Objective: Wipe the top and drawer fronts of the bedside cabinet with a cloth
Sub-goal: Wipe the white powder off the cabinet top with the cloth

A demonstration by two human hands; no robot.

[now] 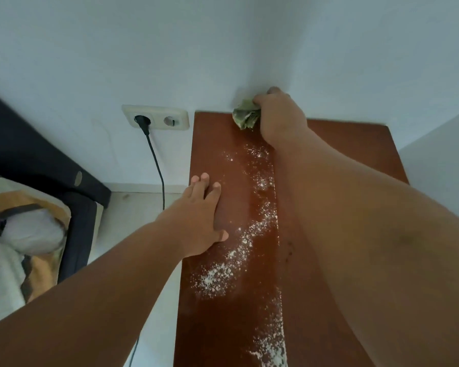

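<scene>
The bedside cabinet's reddish-brown top (212, 144) fills the middle of the head view, seen from above. White powder (217, 276) is strewn in a trail along it, from near the back down to the front. My right hand (278, 115) is at the back edge against the wall, shut on a crumpled greenish cloth (245, 115) pressed on the top. My left hand (199, 215) lies flat on the cabinet's left side, fingers spread, holding nothing. The drawer fronts are out of sight.
A white wall runs behind the cabinet. A double socket (155, 117) with a black plug and cable (157, 168) is left of it. A bed with dark frame and patterned bedding (24, 229) is at the far left. Another white surface (440, 160) flanks the right.
</scene>
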